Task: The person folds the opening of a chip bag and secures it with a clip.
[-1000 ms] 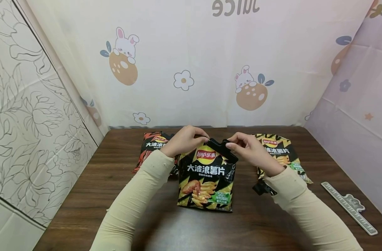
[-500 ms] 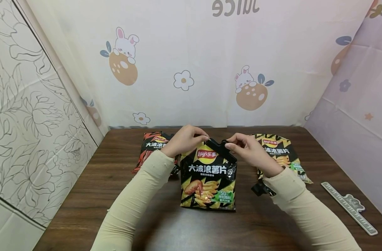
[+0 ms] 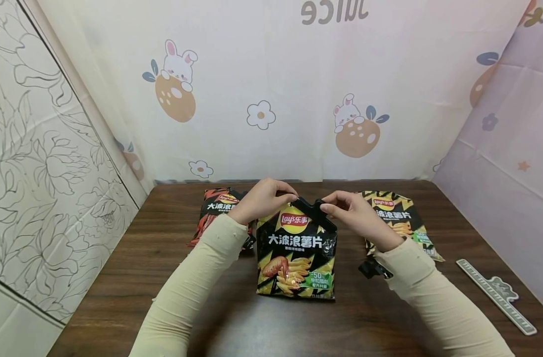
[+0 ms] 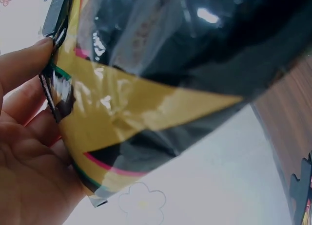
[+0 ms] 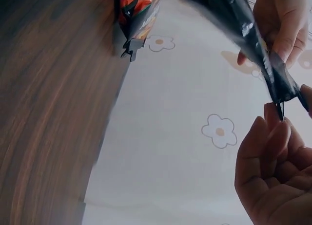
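Observation:
In the head view, a black and yellow bag of potato chips (image 3: 293,248) is held upright in the middle of the table. A black clip (image 3: 318,216) lies slanted over its top right edge. My left hand (image 3: 266,201) pinches the bag's top edge beside the clip, thumb against the foil in the left wrist view. My right hand (image 3: 356,217) pinches the clip's handle between thumb and fingers. The right wrist view shows the clip (image 5: 283,86) on the narrow end of the folded bag, right fingertips (image 5: 279,132) at its handle. The bag's back is hidden in the head view.
A red and black chip bag (image 3: 215,210) lies at the back left, partly behind the left arm. Another yellow and black chip bag (image 3: 402,223) lies at the back right. A pale strip-shaped clip (image 3: 499,296) lies near the right edge. A printed curtain (image 3: 262,148) stands behind.
The held chip bag has shifted slightly to the right, and the clip's lower end has moved a little left. Both hands keep their grip in nearly the same place.

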Demonstrator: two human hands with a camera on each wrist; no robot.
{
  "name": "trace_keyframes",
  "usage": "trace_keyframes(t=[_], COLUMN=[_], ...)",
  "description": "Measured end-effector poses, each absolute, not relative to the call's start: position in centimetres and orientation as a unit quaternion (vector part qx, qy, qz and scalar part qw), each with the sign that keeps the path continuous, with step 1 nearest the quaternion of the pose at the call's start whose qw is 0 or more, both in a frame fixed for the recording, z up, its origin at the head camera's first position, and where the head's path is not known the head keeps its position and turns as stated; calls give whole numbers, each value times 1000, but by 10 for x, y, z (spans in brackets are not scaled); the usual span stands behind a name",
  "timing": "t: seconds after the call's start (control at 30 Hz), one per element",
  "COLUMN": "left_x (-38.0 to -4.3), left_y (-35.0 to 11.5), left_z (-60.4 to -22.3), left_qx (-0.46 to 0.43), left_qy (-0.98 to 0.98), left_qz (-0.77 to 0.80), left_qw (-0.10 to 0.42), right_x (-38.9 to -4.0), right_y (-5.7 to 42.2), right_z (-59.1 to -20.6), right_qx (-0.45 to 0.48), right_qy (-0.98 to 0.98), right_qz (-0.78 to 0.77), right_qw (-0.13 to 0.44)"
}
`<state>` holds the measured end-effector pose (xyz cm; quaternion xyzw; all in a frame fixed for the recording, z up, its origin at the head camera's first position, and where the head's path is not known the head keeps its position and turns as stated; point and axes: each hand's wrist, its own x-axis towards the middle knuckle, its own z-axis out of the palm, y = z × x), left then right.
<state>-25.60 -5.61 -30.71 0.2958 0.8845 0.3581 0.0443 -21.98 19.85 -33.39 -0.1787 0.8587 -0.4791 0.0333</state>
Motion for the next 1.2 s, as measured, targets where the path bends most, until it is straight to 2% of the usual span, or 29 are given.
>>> trace_keyframes(t=[0.43, 0.87, 1.0, 1.2], left_x=[-254, -252, -250, -245], left_y=[-60, -76, -82, -88], left_z=[-308, -324, -331, -347], left_qx=[280, 222, 187, 138], left_qy=[883, 843, 824, 793], left_qz=[377, 484, 530, 593], left_qw=[9, -79, -68, -19], right_x=[-221, -221, -222, -224], right_y=[203, 207, 207, 205], right_z=[-337, -338, -338, -339], right_qx=[-164, -156, -149, -141], right_qy=[865, 866, 862, 858], right_qz=[-474, -475, -484, -493], right_qw=[28, 28, 33, 33])
